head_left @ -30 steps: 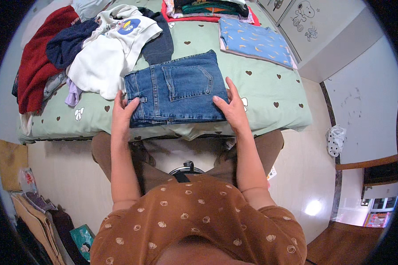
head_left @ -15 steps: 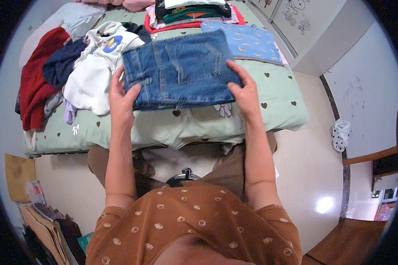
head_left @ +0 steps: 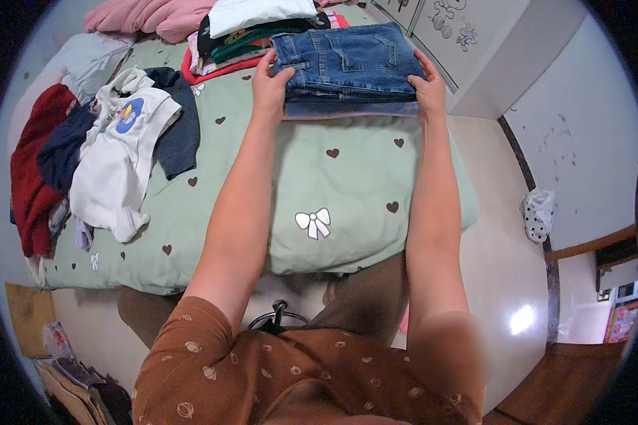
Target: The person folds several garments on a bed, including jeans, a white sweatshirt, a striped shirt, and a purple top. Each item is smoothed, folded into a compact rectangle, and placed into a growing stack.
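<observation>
Folded blue jeans (head_left: 347, 64) were at the far right part of the bed (head_left: 241, 177), back pocket up, held level between both hands. The left hand (head_left: 271, 85) had its grip pinching the left edge of the jeans, thumb on top; the right hand (head_left: 429, 85) had its grip pinching the right edge, thumb on top too. Arms stretched well out. Under the jeans was a folded blue cloth (head_left: 347, 110), front strip showing — touching or not, cannot tell. Just left of them: a clothes stack (head_left: 237, 48) with a white garment (head_left: 259, 15) on top. Loose pile at the bed's left side — white sweatshirt (head_left: 113, 177), red garment (head_left: 32, 177), navy garment (head_left: 62, 147), dark grey garment (head_left: 182, 131).
</observation>
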A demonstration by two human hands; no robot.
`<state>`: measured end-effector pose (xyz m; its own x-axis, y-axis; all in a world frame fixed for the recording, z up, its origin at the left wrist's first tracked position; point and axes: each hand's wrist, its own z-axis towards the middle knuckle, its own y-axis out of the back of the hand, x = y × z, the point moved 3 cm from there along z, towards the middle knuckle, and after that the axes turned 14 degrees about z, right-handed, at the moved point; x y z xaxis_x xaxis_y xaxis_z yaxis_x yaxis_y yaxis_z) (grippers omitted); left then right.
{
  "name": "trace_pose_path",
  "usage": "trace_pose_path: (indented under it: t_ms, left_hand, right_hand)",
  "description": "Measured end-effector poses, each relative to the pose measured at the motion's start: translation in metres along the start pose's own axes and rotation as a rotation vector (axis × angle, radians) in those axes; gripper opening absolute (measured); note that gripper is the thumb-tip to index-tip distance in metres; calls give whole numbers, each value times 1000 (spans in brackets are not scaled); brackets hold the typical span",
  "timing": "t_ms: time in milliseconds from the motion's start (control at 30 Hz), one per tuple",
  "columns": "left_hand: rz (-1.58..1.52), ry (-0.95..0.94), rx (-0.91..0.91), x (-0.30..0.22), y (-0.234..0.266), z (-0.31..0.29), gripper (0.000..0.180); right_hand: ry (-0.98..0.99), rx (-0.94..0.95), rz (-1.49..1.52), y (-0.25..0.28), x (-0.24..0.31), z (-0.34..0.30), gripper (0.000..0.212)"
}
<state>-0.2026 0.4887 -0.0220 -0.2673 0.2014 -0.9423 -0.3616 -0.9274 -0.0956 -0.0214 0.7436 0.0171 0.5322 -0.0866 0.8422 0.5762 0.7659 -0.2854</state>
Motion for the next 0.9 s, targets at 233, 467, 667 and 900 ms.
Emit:
trace_pose_path:
  t_ms: [233, 467, 667, 900]
  left_hand:
    - [317, 16, 3, 56, -8, 2, 78]
    - [684, -37, -66, 18, -10, -9, 72]
    - [1257, -674, -87, -3, -34, -32, 52]
    - [1268, -443, 85, 24, -33, -38, 54]
  right_hand:
    - [25, -166, -394, 66, -97, 11, 59]
    - [-30, -196, -699, 68, -83, 14, 49]
    - [521, 144, -1108, -42, -44, -21, 44]
    - [260, 258, -1336, -43, -75, -34, 53]
